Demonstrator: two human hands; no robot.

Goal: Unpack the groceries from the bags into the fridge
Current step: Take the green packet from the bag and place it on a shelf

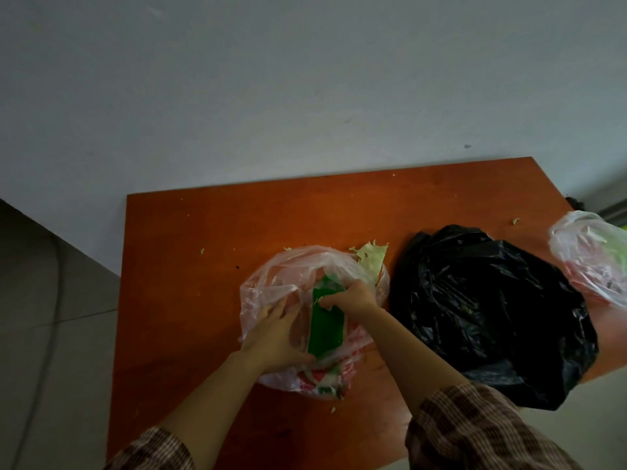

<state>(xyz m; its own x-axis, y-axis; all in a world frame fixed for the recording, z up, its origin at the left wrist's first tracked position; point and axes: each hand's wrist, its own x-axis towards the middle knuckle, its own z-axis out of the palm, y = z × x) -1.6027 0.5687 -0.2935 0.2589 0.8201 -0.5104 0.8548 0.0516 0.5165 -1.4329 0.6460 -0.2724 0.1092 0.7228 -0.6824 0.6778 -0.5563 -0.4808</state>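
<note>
Tabletop (210,239): green packet (326,329) between hands (353,295)

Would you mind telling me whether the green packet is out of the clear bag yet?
Still inside: the green packet lies within the clear bag, right hand gripping it.

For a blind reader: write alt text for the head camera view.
A person's right hand grips a green packet inside a clear plastic bag on an orange table, while the left hand holds the bag. A black bag and another clear bag lie to the right.
</note>
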